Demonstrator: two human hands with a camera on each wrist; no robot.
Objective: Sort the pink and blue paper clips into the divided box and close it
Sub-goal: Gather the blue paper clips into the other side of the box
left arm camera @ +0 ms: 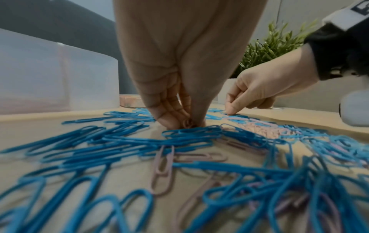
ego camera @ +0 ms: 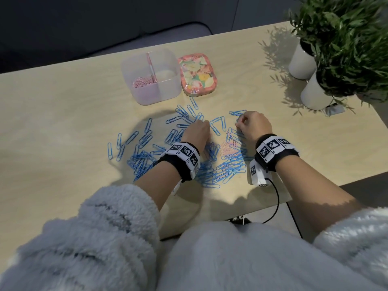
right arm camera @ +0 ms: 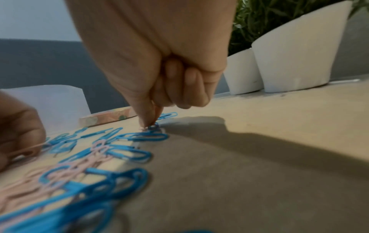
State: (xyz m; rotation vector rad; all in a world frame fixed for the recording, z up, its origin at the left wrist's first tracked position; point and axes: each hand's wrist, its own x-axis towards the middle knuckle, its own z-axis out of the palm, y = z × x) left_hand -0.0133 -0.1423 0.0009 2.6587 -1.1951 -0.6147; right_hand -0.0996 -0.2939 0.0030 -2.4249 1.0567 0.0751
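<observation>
Many blue paper clips (ego camera: 147, 139) lie scattered on the wooden table (ego camera: 63, 114), with a few pink paper clips (ego camera: 227, 147) mixed in between my hands. The clear divided box (ego camera: 168, 59) stands open behind them, with pink clips (ego camera: 142, 81) in its left compartment. Its floral lid (ego camera: 197, 74) lies flat to the right of the box. My left hand (left arm camera: 187, 124) pinches a pink clip (right arm camera: 26, 152) down on the table. My right hand (right arm camera: 148, 125) pinches a clip at the pile's far right edge; I cannot tell that clip's colour.
Two white pots (ego camera: 302, 64) with green plants (ego camera: 344, 38) stand at the table's back right corner. A small grey object (ego camera: 334, 110) lies beside the nearer pot. A black cable (ego camera: 277, 204) hangs over the front edge (ego camera: 247, 211).
</observation>
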